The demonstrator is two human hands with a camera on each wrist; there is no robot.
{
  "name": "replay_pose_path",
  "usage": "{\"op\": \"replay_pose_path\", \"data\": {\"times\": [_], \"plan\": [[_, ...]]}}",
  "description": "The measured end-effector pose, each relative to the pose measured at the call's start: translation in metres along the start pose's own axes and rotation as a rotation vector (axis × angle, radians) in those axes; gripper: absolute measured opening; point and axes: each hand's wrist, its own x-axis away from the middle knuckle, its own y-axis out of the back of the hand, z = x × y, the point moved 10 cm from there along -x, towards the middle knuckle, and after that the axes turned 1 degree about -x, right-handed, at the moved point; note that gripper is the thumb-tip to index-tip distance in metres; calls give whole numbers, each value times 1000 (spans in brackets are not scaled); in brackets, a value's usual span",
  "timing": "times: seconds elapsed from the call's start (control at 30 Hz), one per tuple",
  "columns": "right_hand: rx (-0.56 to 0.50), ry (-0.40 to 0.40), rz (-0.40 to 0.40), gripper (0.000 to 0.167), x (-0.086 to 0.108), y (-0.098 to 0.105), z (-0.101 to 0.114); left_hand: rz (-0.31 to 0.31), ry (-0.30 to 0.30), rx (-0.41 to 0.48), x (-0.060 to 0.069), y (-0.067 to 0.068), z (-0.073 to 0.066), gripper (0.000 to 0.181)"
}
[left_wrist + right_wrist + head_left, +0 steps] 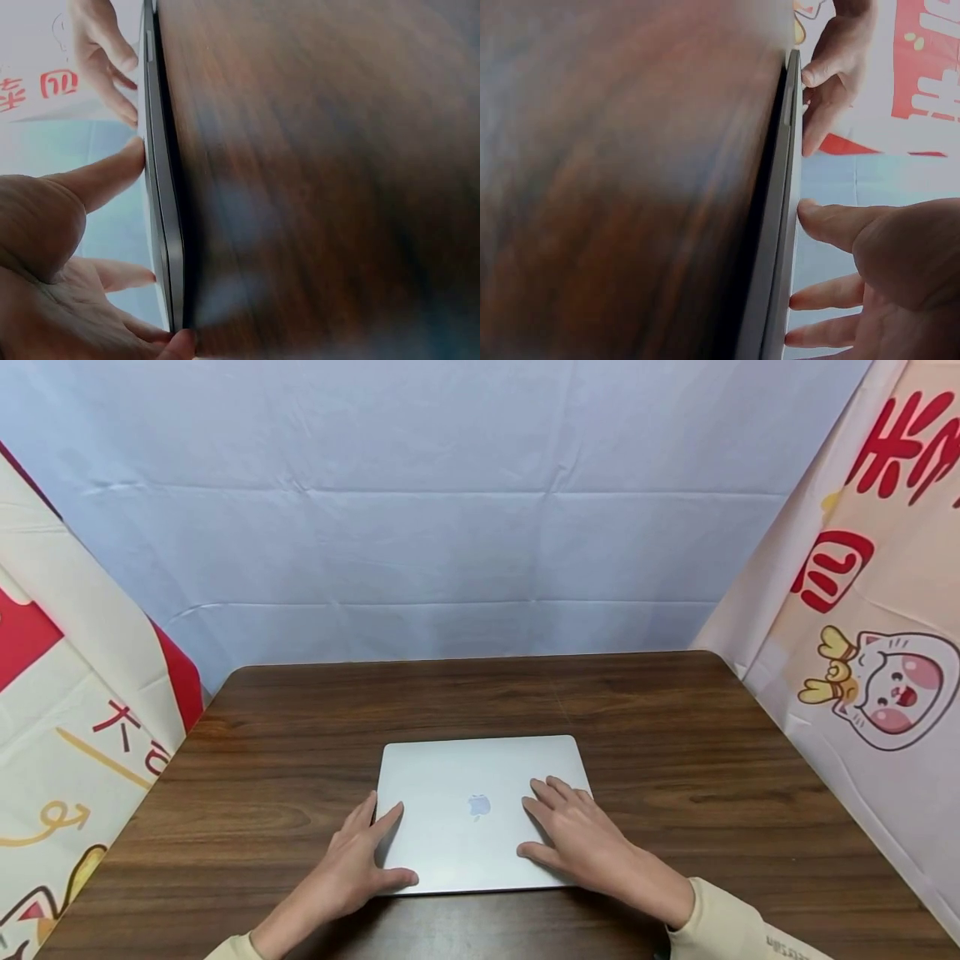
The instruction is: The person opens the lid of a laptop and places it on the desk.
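A closed silver laptop (457, 852) lies flat on the wooden table, its lid up with an apple logo (479, 807) in the middle. My left hand (352, 870) is at the laptop's left side, fingers spread. Its thumb and a finger touch the lid, while other fingertips reach the side edge. On the right part of the lid rests my right hand (581, 835), fingers spread and fairly straight. Both wrist views show the laptop's thin front edge (161, 150) from the side. In the right wrist view, the right thumb (832, 221) touches the lid.
The dark wood-grain table (675, 760) has rounded far corners. A pale blue cloth (450, 527) hangs behind it. Printed cloths with red characters and cartoon figures hang at the left (67, 760) and right (847, 610).
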Motion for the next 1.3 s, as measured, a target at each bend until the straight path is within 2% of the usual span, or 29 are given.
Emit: {"op": "replay_pose_path", "data": {"times": [0.43, 0.6, 0.7, 1.03, 1.3], "plan": [[52, 112, 50, 80, 6, -11, 26, 38, -56, -55, 7, -11, -9, 114], [95, 166, 61, 87, 6, -16, 36, 41, -68, -81, 8, -14, -11, 116], [129, 201, 40, 85, 7, -16, 42, 33, -72, -92, 8, -15, -12, 115], [215, 323, -120, 63, 5, -9, 60, 20, -77, -115, 7, -16, -13, 115], [247, 377, -177, 48, 4, -6, 68, 22, -88, -124, 7, -17, -13, 115]]}}
